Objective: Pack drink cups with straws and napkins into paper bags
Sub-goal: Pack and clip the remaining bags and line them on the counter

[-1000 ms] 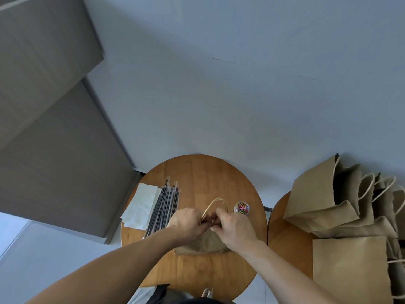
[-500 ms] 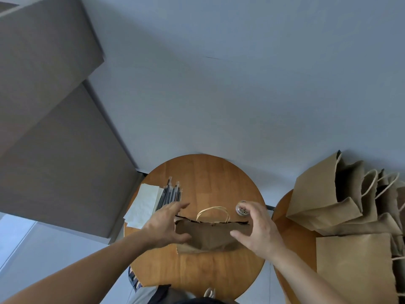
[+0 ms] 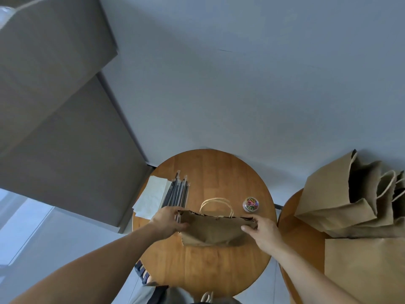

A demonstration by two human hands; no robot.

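While the paper bag [image 3: 213, 230] stands on the round table [image 3: 219, 270], long axis running left-right, left hand [image 3: 167, 221] and right hand [image 3: 264, 232] each grip one end.

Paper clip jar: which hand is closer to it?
Right. The right hand grips the paper bag at the end beside the paper clip jar; the left hand grips its other end, by the straws.

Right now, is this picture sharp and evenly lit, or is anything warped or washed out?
Head view: wide-angle warp stretches the edges; the bag, left hand and right hand are sharp; daylight washes out the lower-left corner; the table is softly lit, without hard glare.
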